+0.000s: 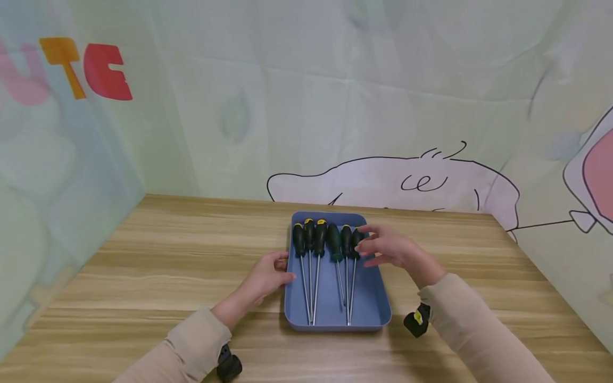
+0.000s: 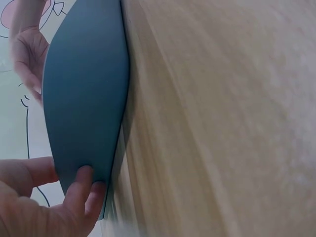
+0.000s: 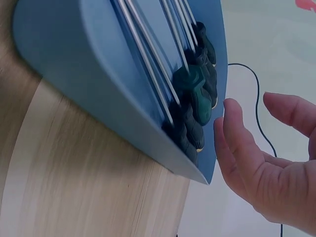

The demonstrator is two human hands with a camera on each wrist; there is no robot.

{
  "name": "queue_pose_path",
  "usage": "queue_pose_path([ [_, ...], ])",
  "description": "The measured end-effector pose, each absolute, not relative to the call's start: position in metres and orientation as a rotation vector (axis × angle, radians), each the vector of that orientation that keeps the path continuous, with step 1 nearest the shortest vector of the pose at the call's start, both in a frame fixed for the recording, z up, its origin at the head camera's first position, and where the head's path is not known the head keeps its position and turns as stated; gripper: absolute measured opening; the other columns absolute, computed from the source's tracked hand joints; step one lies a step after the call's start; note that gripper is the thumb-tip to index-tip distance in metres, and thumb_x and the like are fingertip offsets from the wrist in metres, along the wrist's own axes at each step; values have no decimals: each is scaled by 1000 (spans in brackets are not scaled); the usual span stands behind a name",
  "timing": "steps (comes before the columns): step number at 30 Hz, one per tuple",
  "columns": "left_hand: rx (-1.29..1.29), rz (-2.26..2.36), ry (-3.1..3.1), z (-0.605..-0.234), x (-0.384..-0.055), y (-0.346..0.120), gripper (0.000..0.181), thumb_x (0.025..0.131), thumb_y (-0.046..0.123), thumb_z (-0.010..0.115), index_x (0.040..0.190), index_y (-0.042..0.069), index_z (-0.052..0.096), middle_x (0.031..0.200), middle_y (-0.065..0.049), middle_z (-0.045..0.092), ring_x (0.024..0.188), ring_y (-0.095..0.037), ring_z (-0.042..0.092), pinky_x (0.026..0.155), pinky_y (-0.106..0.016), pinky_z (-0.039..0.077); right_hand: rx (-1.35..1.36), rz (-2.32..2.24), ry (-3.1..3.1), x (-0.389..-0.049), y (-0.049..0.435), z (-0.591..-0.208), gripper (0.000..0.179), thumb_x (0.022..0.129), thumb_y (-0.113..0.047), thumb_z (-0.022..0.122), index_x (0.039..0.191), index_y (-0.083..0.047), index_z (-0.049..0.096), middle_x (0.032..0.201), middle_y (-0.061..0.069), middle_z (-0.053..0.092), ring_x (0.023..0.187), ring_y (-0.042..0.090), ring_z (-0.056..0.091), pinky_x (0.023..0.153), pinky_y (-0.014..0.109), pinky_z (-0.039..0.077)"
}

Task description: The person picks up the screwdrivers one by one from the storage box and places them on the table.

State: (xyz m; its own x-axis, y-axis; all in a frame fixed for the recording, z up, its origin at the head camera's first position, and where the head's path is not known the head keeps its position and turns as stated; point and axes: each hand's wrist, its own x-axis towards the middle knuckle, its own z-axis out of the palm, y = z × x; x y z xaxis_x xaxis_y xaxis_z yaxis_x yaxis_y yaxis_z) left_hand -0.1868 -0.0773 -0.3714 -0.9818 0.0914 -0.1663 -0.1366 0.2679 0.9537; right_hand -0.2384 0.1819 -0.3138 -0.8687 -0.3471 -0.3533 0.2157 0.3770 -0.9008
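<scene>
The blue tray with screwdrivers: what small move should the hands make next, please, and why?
Probably lower the right hand and close its fingers round the rightmost screwdriver in the head view: that hand hovers near this handle, holding nothing, while the left hand steadies the tray by its left wall.

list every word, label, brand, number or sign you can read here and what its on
"UTE" on the wall covering: pink U, orange T, red E.
Yellow handle ends on the screwdrivers: any marking too small to read.
Yellow patch on the black wrist device: too small to read.
No brand or number is legible.
</scene>
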Motion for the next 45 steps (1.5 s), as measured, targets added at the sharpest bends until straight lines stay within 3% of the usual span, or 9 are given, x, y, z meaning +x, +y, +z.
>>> queue_pose_path([
  [9,-42,1775,2367,-369,-185,-78,50,78,-13,62,127,-10,48,107,-25,57,94,-28,57,77,-34,55,-75,-1533,2131,-242,168,-316,64,88,1,56,143,5,22,129,30,40,109,37,49,80,42,54],
  [17,-56,1790,2350,-372,-186,-78,50,78,-13,61,127,-10,48,107,-25,58,92,-27,58,75,-34,56,-91,-1536,2119,-244,160,-318,62,89,0,55,143,4,25,126,28,42,97,28,53,78,40,55],
  [27,-64,1780,2336,-370,-185,-76,52,79,-13,61,129,-10,47,110,-26,56,94,-28,58,76,-34,55,-90,-1547,2091,-246,148,-322,61,89,-1,56,143,4,25,129,29,43,106,33,52,80,42,55],
  [45,-51,1785,2344,-372,-186,-77,50,79,-13,61,127,-10,48,110,-26,56,95,-29,57,77,-34,55,-87,-1574,2033,-245,125,-328,54,92,-4,50,140,6,29,128,28,43,103,34,53,77,41,56],
])
